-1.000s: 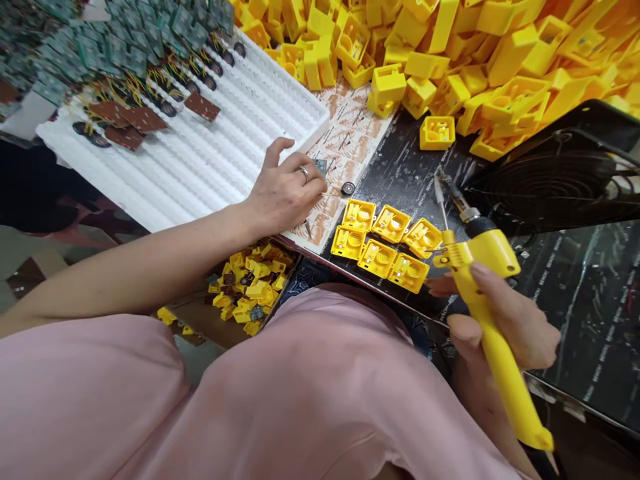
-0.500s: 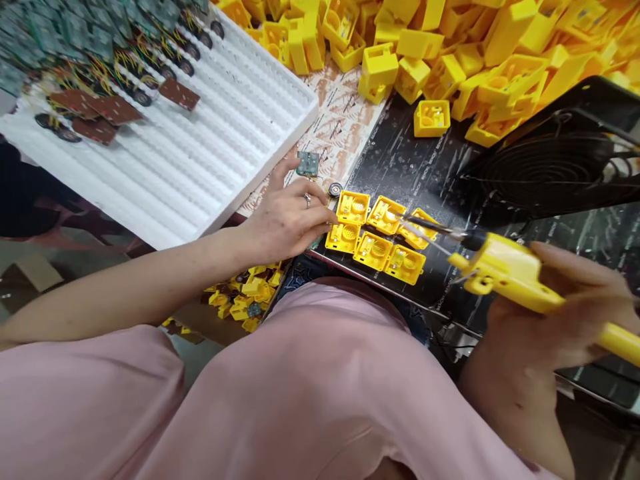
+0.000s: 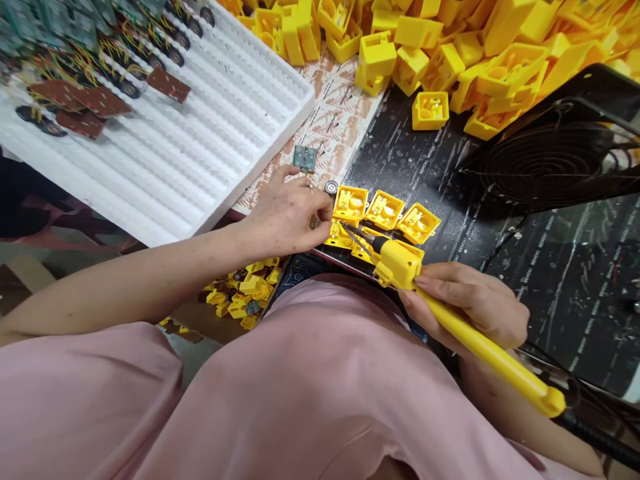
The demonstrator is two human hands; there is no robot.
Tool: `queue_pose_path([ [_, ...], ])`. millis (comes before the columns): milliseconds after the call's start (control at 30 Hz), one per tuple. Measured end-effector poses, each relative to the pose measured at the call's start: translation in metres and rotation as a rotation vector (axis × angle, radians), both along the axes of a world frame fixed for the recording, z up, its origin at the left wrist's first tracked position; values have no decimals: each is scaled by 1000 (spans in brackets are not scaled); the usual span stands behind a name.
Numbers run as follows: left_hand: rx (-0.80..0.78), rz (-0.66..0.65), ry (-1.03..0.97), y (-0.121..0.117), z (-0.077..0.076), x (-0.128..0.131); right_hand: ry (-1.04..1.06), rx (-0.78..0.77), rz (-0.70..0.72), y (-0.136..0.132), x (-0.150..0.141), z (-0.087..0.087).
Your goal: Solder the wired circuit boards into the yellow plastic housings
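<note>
My right hand (image 3: 470, 303) grips a yellow soldering iron (image 3: 450, 317); its tip points left over the front row of a cluster of several open yellow plastic housings (image 3: 385, 210) on the black mat (image 3: 415, 160). My left hand (image 3: 287, 213) rests at the cluster's left edge, fingers curled and pinching something small I cannot make out beside the leftmost front housing. A small green circuit board (image 3: 305, 158) with thin wires and a round black speaker (image 3: 331, 187) lie just beyond the left fingers.
A white foam tray (image 3: 200, 127) holding circuit boards with wires and speakers lies at the left. A large heap of yellow housings (image 3: 450, 40) fills the back. A black fan (image 3: 555, 167) stands at right. More yellow parts sit in a box (image 3: 245, 293) below the table edge.
The soldering iron swung from upright at the right to low and leftward over the housings. My left hand moved from the tray's edge down to the housing cluster, leaving the green board behind.
</note>
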State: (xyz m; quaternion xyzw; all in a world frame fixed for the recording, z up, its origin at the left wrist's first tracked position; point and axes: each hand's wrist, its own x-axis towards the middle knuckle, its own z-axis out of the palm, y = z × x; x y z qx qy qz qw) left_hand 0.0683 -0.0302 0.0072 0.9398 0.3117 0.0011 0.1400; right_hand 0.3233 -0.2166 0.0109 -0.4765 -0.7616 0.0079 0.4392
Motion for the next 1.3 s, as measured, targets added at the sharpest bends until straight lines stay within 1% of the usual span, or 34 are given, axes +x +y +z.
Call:
queue_pose_path([
  [67,-2,-5,-2,1,0,1,-3,2,17,1,-3,0],
  [233,1,-13,19,4,2,7,12,-32,7,3,-10,1],
  [333,-3,-25,40,6,4,9,-1,-60,35,0,-6,6],
  [467,13,-49,56,7,3,9,-10,-147,-9,-7,3,11],
  [600,3,-38,44,8,2,8,21,-98,-40,-9,6,8],
  [833,7,-55,83,9,2,10,60,-28,-37,0,0,3],
  [900,3,-32,46,8,4,4,63,-17,-29,0,0,0],
  [933,-10,-13,-4,6,5,-1,71,-26,-37,-2,1,-1],
  [1000,-35,55,-184,-1,8,-17,98,-38,-68,-8,3,-4],
  [1067,-59,173,-387,-12,8,-35,104,-70,-127,-16,6,-7],
  [1100,-63,237,-455,-19,6,-43,106,-85,-162,-19,8,-9],
  [1167,-43,324,-492,-32,-2,-53,138,-91,-207,-24,8,-11],
  [1200,-22,339,-481,-37,-8,-55,166,-85,-204,-24,8,-12],
  [1300,22,343,-449,-45,-25,-48,210,-47,-108,-22,6,-12],
])
